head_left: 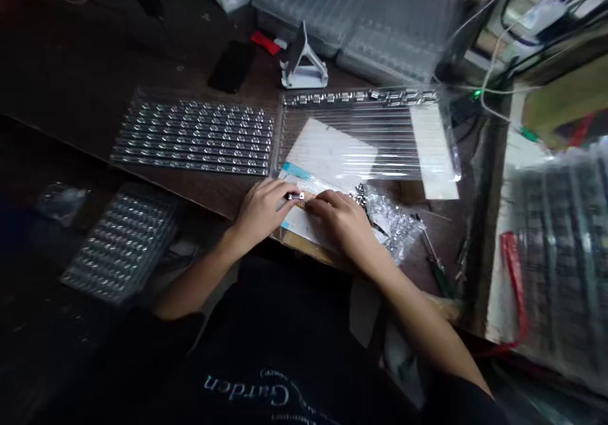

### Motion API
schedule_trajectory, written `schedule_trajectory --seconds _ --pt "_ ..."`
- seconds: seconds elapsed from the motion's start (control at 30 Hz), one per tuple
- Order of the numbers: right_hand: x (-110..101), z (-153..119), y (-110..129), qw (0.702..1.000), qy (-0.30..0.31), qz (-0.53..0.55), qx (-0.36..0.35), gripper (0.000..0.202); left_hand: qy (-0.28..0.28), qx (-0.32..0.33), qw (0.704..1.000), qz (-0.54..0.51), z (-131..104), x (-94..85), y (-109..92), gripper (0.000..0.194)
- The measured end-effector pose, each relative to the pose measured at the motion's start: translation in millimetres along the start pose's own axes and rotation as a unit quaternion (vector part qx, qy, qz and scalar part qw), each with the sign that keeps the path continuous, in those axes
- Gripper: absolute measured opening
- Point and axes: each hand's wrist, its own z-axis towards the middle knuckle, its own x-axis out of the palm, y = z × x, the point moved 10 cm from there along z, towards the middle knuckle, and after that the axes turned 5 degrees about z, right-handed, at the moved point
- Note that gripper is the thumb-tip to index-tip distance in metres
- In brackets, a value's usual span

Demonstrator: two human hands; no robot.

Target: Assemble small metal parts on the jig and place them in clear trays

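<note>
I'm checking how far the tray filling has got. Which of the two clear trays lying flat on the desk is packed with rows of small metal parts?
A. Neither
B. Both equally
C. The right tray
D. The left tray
D: the left tray is filled across with rows of small metal parts, while the right tray has parts only along its far edge and bare grooves below.

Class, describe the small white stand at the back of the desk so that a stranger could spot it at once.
Start at the dark wooden desk and find the two clear ridged trays lying side by side. Just behind the near-empty right tray, beside a flat black phone, stands the white stand. It alone rises upright, a sloped triangular frame among flat things.
</note>
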Motion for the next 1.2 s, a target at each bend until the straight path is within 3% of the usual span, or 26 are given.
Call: schedule_trajectory --seconds 0.17,0.27,0.37,0.5,0.67,0.87,1.03,1.1,1.2 --pt "-23 -18 -35 0.994 -0.054 0.038 0.082 0.021 -0.06 -0.019 0.997 -0.037 6 -7.4 -7 0.008" --pt "-23 -26 -52 0.991 -0.033 0.026 0.123 0.016 -0.081 0.012 0.992 -0.093 12 -6.7 -26 0.006" --pt "-17 -27 -50 0.994 -0.005 0.027 0.109 0.014 -0.067 0.024 0.991 -0.115 17 2.2 -37 0.004" --pt "-18 -27 -45 0.993 -0.016 0.072 0.088 0.014 -0.052 0.018 0.993 -0.106 19 11.7 -36 0.004" --pt "-34 -33 -54 0.976 -0.089 0.177 0.086 0.017 -0.036 0.011 0.995 -0.094 20 17.8 -32 0.004" --pt "-47 -37 -64 0.965 -0.158 0.182 0.101 0.019 -0.034 0.013 0.996 -0.087 19 19.4 -32 0.007" --pt "-47 -36 -66 0.958 -0.178 0.182 0.131 0.018 -0.035 0.004 0.995 -0.091 17 21.1 -30 0.008" --pt "-45 -35 -65 0.956 -0.183 0.18 0.14 0.02 -0.042 0.01 0.994 -0.098 16 19.6 -31 0.007" --pt "-37 -29 -60 0.961 -0.175 0.172 0.126 0.026 -0.105 0.013 0.987 -0.118 12 4.2 -32 0.005"
